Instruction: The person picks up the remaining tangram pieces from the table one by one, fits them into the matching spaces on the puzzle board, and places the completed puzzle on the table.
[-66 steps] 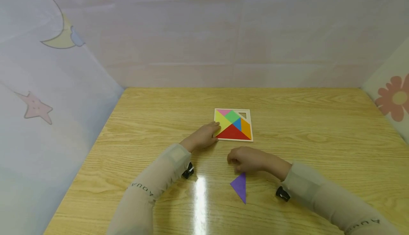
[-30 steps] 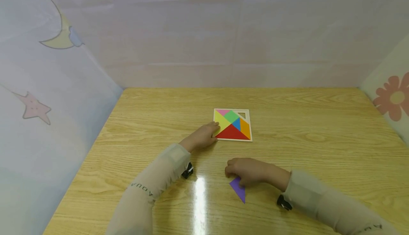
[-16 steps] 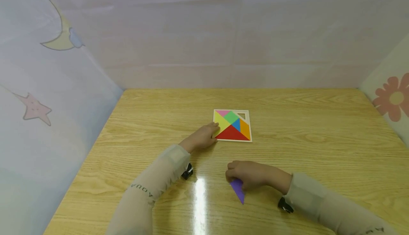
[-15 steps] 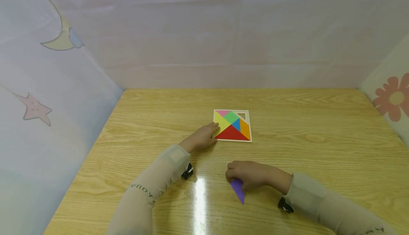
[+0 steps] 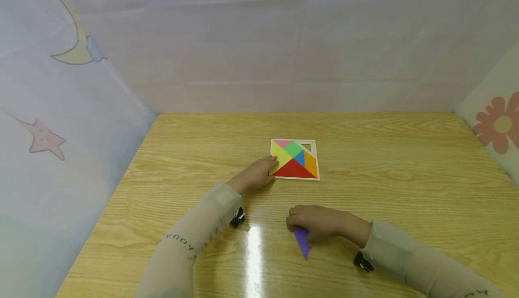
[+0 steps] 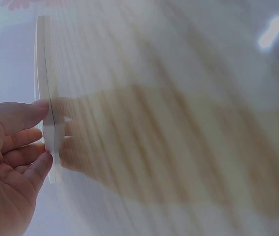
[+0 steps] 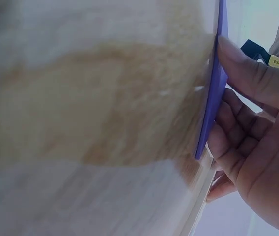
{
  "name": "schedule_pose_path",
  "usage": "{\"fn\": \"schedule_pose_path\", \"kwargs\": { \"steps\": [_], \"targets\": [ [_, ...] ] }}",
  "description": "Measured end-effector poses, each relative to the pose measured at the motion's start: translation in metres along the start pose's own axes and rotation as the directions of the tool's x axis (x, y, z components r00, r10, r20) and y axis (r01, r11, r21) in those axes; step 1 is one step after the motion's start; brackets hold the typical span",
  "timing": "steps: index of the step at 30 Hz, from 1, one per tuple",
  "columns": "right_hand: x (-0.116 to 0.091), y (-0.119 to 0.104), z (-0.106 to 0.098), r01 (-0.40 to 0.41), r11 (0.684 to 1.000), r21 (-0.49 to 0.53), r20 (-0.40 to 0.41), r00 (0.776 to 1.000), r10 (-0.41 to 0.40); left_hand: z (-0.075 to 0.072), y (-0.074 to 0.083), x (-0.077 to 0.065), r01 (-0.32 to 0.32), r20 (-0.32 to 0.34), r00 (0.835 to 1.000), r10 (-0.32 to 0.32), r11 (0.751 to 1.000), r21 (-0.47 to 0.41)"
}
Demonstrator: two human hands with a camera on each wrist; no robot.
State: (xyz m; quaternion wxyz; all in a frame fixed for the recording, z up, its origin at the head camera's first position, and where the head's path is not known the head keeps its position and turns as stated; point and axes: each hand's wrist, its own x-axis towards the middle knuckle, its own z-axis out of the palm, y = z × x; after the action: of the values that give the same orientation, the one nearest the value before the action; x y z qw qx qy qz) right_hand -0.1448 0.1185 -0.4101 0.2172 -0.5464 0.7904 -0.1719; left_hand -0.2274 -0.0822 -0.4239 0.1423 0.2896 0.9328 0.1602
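My left hand (image 5: pixel 256 173) holds the lower left corner of a square wooden tangram tray (image 5: pixel 318 163). Its fingertips overlap the yellow triangle (image 5: pixel 279 153); in the left wrist view the thumb and fingertips meet the tray's pale edge (image 6: pixel 45 64). Red, blue, orange, green and pink pieces fill most of the tray, beside an open slot at its upper right. Nearer the front, my right hand (image 5: pixel 318 221) pinches a purple triangle (image 5: pixel 302 240) between thumb and fingers. Seen from the right wrist, the thumb sits at one edge of the purple triangle (image 7: pixel 215 88); the hand hides its far part in the head view.
The wooden table (image 5: pixel 194 154) carries a bright glare streak between the forearms. Printed cloth walls (image 5: pixel 300 55) rise behind the table and at both sides. Each wrist wears a small black camera, such as the right wrist camera (image 5: pixel 363 261).
My right hand has come down toward the front and taken hold of the purple triangle, which has turned slightly. My left hand and the tray have stayed in place.
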Motion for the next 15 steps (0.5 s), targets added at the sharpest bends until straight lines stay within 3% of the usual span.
{"fn": "schedule_pose_path", "kwargs": {
  "steps": [15],
  "targets": [
    [-0.0006, 0.0043, 0.0006, -0.041, 0.994, 0.098, -0.019, 0.999, 0.043, 0.0019, -0.0014, 0.0023, -0.007, 0.001, 1.000, 0.007, 1.000, 0.010]
  ]
}}
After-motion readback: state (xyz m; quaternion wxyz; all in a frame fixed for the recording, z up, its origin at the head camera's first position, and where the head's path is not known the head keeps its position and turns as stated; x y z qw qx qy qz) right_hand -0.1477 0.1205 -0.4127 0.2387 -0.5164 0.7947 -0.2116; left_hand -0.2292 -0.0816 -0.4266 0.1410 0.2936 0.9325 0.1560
